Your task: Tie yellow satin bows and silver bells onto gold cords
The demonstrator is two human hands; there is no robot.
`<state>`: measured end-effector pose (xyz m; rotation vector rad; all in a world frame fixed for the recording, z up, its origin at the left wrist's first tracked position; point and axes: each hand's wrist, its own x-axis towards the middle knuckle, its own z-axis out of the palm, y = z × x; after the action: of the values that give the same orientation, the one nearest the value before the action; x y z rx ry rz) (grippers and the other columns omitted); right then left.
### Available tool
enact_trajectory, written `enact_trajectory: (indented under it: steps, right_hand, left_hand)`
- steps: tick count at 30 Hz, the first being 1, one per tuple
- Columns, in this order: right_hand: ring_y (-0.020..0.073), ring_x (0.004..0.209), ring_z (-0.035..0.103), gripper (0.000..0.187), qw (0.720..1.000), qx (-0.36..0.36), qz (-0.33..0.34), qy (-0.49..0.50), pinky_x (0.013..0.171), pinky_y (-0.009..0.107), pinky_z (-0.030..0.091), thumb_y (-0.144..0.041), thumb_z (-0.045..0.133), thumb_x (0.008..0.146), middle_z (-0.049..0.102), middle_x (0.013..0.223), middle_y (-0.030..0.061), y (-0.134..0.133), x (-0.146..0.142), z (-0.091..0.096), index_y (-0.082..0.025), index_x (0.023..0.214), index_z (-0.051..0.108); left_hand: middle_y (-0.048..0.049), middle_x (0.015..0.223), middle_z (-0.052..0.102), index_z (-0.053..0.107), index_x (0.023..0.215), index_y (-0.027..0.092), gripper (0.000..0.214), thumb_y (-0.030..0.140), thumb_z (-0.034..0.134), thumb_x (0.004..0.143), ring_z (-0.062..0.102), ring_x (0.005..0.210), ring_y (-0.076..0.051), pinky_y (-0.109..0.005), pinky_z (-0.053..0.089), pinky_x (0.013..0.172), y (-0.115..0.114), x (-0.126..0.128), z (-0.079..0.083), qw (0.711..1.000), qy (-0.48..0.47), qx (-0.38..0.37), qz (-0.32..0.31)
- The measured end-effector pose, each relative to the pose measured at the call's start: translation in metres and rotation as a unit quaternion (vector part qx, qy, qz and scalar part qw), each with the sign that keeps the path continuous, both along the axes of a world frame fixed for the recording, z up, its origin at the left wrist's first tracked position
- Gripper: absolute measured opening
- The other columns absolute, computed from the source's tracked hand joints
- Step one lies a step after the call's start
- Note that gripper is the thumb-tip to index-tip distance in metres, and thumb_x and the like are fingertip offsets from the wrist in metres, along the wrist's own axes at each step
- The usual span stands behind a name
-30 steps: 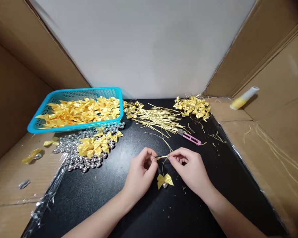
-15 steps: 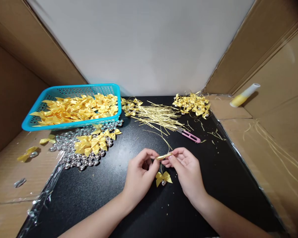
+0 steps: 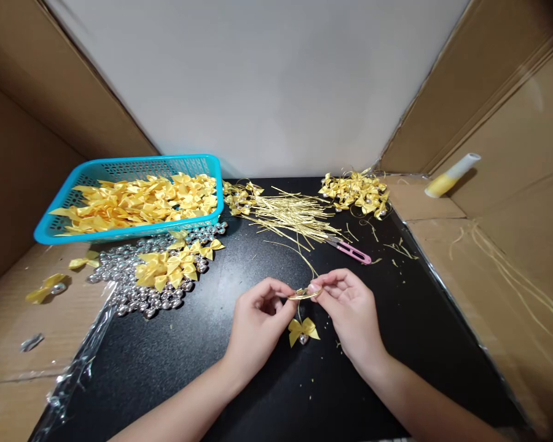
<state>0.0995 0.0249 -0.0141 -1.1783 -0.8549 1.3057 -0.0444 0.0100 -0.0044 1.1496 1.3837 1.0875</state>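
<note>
My left hand (image 3: 262,319) pinches one end of a short gold strip (image 3: 299,297), which looks like a gold twist tie. The thumb and fingertips of my right hand (image 3: 348,313) are closed on its other end. From the strip a thin gold cord (image 3: 304,259) curves away toward the back. Just below my fingertips, a yellow satin bow (image 3: 296,331) with a silver heart-shaped bead (image 3: 303,339) hangs or lies at the end of a cord; I cannot tell which. My fingers partly hide where strip and cord meet.
A blue basket (image 3: 220,190) of yellow bows stands back left. Silver beads (image 3: 150,301) with loose bows lie before it. Gold twist ties (image 3: 295,215) are heaped at the back, near pink-handled thread snips (image 3: 352,252). Beaded bows (image 3: 362,193) pile up back right, left of a yellow-white tube (image 3: 452,176).
My right hand has shifted slightly, its fingertips now further over the strip. The strip appears more spread out, with a gap in it. The bow has hardly moved.
</note>
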Motion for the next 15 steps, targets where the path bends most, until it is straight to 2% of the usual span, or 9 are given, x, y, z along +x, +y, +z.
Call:
enact_trajectory:
  steps: [10, 15]
  right_hand:
    - [0.013, 0.07, 0.067, 0.02, 0.999, 0.027, 0.019, -0.039, 0.068, 0.024, 0.057, -0.023, 0.078, 0.069, 0.065, 0.072, 0.0001, -0.0034, -0.0011, 0.0038, -0.017, 0.075, 0.06]
    - [0.0125, 0.07, 0.066, 0.018, 0.998, 0.036, 0.02, -0.045, 0.068, 0.022, 0.057, -0.022, 0.076, 0.07, 0.065, 0.072, -0.0002, -0.0045, -0.0013, 0.0041, -0.018, 0.074, 0.06]
  left_hand:
    - [-0.0013, 0.064, 0.063, 0.061, 0.073, 0.015, 0.016, 0.029, 0.069, 0.074, 0.053, 0.055, -0.011, -0.021, 0.041, 0.053, -0.0018, -0.0003, -0.0025, 1.0, 0.015, 0.004, -0.01]
    - [-0.0021, 0.066, 0.064, 0.061, 0.074, 0.016, 0.015, 0.029, 0.065, 0.078, 0.057, 0.058, -0.012, -0.022, 0.042, 0.054, -0.0025, -0.0006, -0.0024, 0.999, 0.029, 0.021, -0.019]
